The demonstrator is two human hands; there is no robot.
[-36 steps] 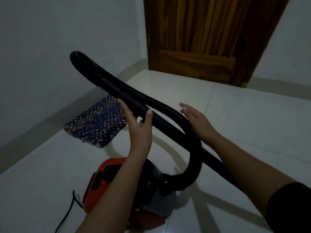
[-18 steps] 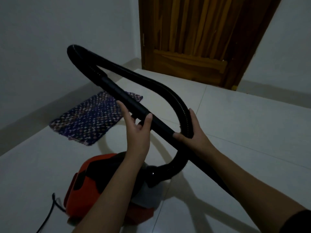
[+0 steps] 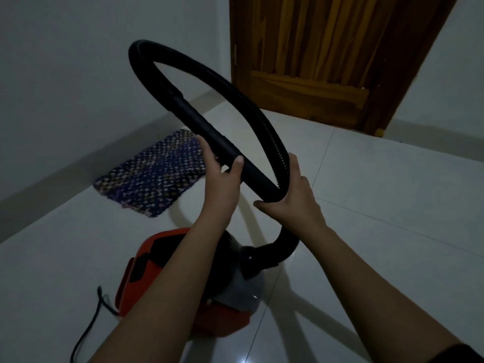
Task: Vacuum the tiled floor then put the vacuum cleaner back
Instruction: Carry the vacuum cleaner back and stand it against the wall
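A woven rug [image 3: 154, 176] lies by the white wall [image 3: 78, 74] on my left; a wooden door [image 3: 327, 58] stands ahead of me

Dim, grainy wide-angle view; soft shadows and faint glare on tiled floor [image 3: 379, 231].

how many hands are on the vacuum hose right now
2. The left hand holds the smooth rigid end of the hose, left of centre. The right hand pinches the ribbed part against it where the loop crosses, just right of the left hand.

Red vacuum cleaner [image 3: 167, 279] on floor; black hose [image 3: 209, 74] looped.
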